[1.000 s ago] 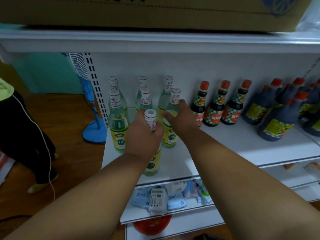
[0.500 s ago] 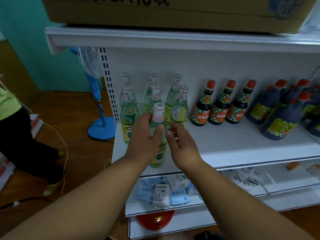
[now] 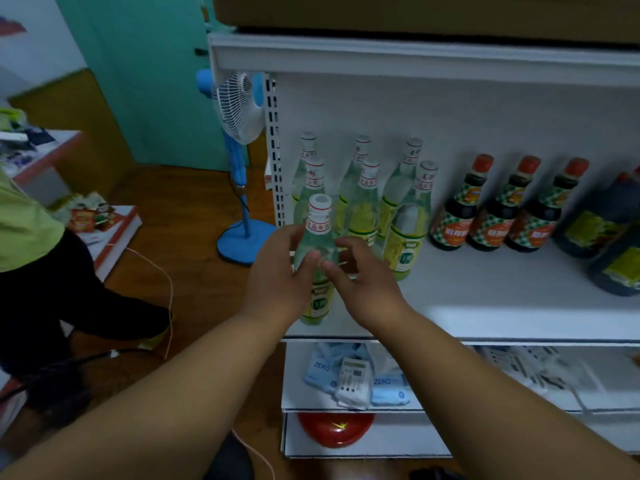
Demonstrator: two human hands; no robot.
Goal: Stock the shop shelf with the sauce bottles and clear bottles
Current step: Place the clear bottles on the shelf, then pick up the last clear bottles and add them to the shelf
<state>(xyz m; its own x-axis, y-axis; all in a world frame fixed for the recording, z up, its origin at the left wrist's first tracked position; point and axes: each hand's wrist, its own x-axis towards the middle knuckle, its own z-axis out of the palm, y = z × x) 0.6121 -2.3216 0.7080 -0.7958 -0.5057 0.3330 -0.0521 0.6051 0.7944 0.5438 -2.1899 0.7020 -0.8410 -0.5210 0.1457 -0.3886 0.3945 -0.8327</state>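
Note:
A clear bottle with a white cap and yellow label stands at the front left of the white shelf. My left hand holds it, thumb across its front and fingers at its left side. My right hand hovers just right of it with relaxed, spread fingers, the thumb tip close to the glass. Behind it stand several more clear bottles in two rows. To their right is a row of three dark sauce bottles with red caps, then large dark jugs.
A blue and white standing fan is just left of the shelf unit. A person in a green top crouches at far left. A cardboard box sits on top. Packets and a red object fill lower shelves.
My right hand has drawn back from a rear clear bottle to beside the front one. My left hand stays on the front bottle. My view has swung to the left.

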